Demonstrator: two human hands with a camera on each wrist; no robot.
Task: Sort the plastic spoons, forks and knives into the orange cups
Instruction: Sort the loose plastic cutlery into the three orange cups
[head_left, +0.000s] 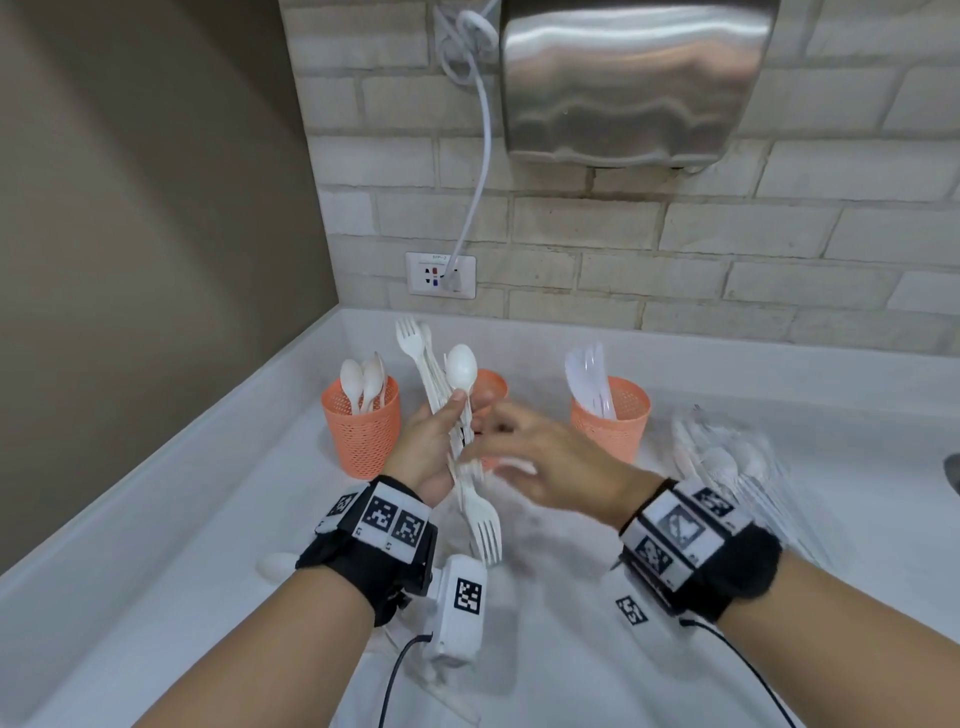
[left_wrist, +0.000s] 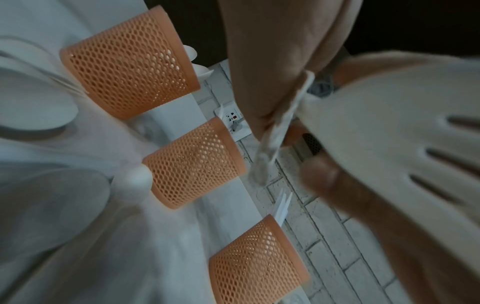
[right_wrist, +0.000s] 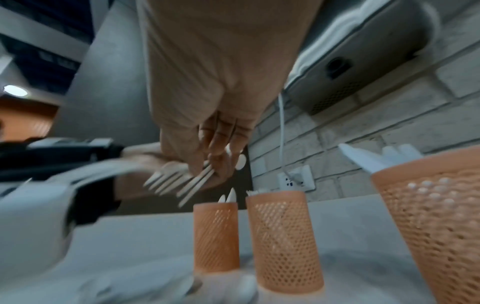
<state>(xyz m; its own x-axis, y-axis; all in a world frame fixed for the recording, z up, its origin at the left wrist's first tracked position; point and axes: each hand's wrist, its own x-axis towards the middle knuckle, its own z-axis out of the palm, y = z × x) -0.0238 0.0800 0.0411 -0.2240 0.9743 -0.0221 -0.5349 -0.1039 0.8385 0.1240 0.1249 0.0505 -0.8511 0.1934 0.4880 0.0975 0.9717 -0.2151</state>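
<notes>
My left hand (head_left: 467, 410) grips a bundle of white plastic forks (head_left: 415, 343) with one spoon (head_left: 461, 366) among them, lifted in front of the middle orange cup (head_left: 491, 384). The bundle's lower fork heads (head_left: 483, 525) point down. My right hand (head_left: 485, 449), blurred, reaches in from the right and pinches fork handles in the bundle; its fingers (right_wrist: 218, 144) curl onto them. The left cup (head_left: 361, 426) holds spoons and the right cup (head_left: 610, 415) holds knives. The left wrist view shows a fork head (left_wrist: 389, 144) close up and all three cups (left_wrist: 192, 162).
A blurred pile of loose white cutlery (head_left: 727, 457) lies on the white counter (head_left: 208, 519) to the right of the cups. A lone spoon (head_left: 275, 564) lies by my left wrist. On the brick wall behind are an outlet (head_left: 440, 274) and a hand dryer (head_left: 634, 78).
</notes>
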